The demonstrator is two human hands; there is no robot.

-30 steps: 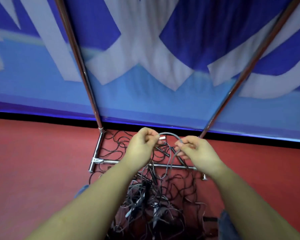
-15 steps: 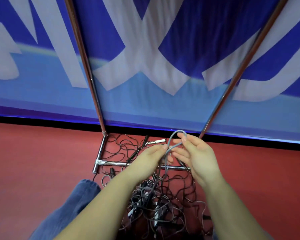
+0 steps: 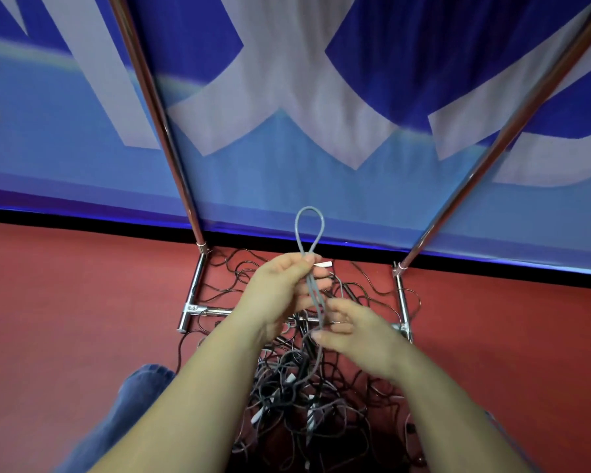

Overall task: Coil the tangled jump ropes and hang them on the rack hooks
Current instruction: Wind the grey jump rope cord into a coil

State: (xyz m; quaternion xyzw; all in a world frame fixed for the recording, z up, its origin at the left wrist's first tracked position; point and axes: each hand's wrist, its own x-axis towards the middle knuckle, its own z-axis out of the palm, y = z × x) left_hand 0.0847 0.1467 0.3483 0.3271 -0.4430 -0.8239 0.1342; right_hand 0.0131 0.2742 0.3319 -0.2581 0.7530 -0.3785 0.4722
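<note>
A grey jump rope (image 3: 308,230) stands up as a narrow loop above my left hand (image 3: 284,291), which pinches both strands just under the loop. The two strands run down past my right hand (image 3: 352,332), whose fingers touch them lower down, and on into a tangled pile of dark ropes (image 3: 297,397) on the red floor. The chrome rack (image 3: 193,302) stands behind the pile, its two poles rising out of the top of the frame. No hooks are in view.
A blue and white banner (image 3: 287,114) hangs behind the rack, down to a black strip at the floor. My knee in blue jeans (image 3: 130,404) is at the lower left. Red floor (image 3: 65,302) spreads to both sides.
The loop has been drawn up taller and narrower. My left hand rose and now pinches its base. My right hand dropped from the loop to the strands below.
</note>
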